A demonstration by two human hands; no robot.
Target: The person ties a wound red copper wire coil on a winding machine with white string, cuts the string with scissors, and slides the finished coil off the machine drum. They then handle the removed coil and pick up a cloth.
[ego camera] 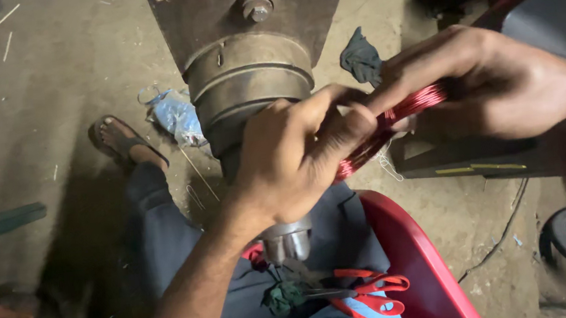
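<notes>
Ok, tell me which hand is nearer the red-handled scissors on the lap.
Left. The left hand grips the red wire coil directly above the red-handled scissors; the right hand holds the coil's far end, higher and further right.

Tilted red wire coil (391, 131)

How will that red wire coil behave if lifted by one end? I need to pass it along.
The red wire coil is a bundle of thin strands, so it would probably sag and bend rather than stay stiff. Both the left hand and right hand grip it, suggesting it needs support. Loose strands may spread.
</notes>
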